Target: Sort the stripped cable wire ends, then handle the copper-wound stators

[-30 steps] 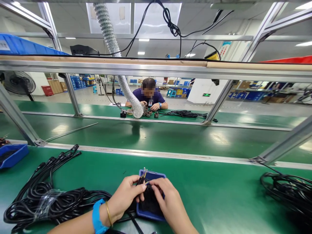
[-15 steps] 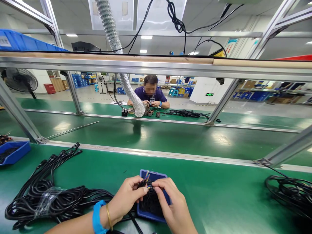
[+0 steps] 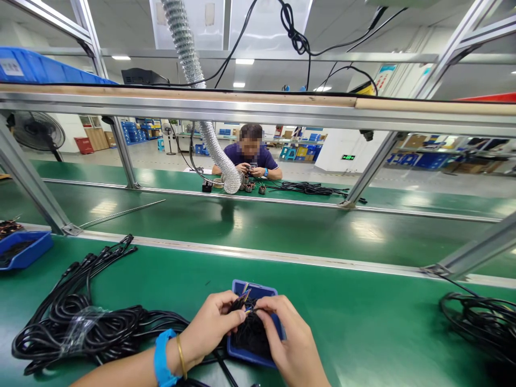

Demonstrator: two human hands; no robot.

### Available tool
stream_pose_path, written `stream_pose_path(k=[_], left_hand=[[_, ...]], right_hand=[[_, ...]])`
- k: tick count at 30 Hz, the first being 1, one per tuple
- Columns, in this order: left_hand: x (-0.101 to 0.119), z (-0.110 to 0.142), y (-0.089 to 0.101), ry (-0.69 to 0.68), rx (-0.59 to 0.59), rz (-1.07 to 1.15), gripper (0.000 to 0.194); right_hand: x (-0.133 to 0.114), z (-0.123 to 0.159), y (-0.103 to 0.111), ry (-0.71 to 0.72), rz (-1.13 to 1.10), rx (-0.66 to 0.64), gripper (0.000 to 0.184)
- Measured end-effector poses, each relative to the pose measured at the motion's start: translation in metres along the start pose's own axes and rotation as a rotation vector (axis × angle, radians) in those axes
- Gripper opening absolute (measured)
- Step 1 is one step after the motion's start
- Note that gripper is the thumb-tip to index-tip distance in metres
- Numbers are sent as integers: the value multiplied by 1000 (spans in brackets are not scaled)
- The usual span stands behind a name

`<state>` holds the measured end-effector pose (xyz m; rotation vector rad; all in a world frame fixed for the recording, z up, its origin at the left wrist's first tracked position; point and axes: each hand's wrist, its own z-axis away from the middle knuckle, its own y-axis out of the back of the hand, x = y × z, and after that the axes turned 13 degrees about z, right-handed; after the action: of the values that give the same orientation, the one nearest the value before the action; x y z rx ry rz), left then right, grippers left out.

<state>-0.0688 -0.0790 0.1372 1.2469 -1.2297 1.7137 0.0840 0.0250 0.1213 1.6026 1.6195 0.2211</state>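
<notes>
My left hand (image 3: 217, 322), with a blue band and a gold bracelet at the wrist, is closed around the ends of black cables. Thin coloured wires (image 3: 245, 293) stick out past its fingers. Fingertips of my right hand (image 3: 288, 333) are pinched together close to the left thumb, at the tip of a blue and yellow wire end. A small dark piece seems to be between them, too small to name. Beneath both hands is a blue bin (image 3: 258, 285) holding many thin black pieces (image 3: 252, 336). The cables run back under my left forearm.
A bundle of black cables (image 3: 80, 328) wrapped in clear film lies left; another cable coil (image 3: 479, 328) is at right. A blue tray (image 3: 34, 252) stands far left. Metal frame bars (image 3: 258, 114) cross ahead. A person (image 3: 252, 153) works across the bench beside a silver duct (image 3: 217, 156).
The right fingertips have shifted slightly at the wire end by the left thumb. The left hand keeps its hold on the cables. The whole view has moved a little.
</notes>
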Motion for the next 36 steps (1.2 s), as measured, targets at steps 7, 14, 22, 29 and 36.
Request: stream_pose_path(k=[7, 14, 22, 29, 36], left_hand=[[-5, 0, 2, 6, 24, 23, 45], [-7, 0, 2, 24, 32, 38, 40], [-7, 0, 3, 35, 11, 60, 42], [-12, 2, 4, 37, 23, 79, 44], [-15, 0, 5, 49, 39, 123, 46]], right_hand=[[0, 2, -8, 44, 41, 14, 15], [11, 14, -16, -351, -277, 50, 16], [3, 15, -18, -499, -251, 121, 19], [3, 15, -21, -455, -200, 102, 15], [3, 4, -15, -16, -119, 142, 19]])
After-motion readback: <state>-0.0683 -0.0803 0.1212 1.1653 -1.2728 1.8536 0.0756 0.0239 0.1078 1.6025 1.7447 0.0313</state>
